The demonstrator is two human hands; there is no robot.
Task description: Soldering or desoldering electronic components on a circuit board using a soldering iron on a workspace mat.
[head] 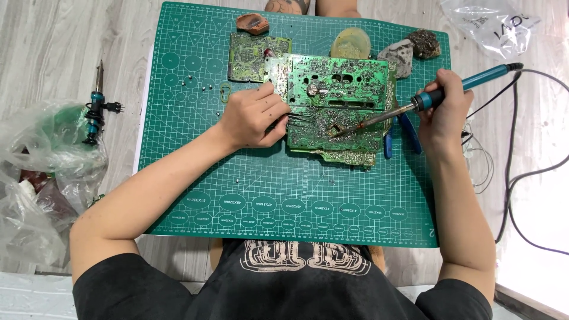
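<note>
A large green circuit board (341,98) lies solder side up on a green cutting mat (284,189). My left hand (252,115) rests at the board's left edge and pinches dark tweezers (302,117) whose tips reach toward a small brown part (335,130) on the board. My right hand (443,106) grips a teal-handled soldering iron (456,89). Its metal tip (349,129) touches the board beside that part.
A smaller green board (252,56) lies behind the big one. Blue-handled pliers (403,133) lie under my right hand. Stones (415,47), a yellowish disc (351,42) and a brown lump (252,24) line the mat's far edge. A second iron (95,109) and plastic bags (41,172) sit left; cables (521,178) right.
</note>
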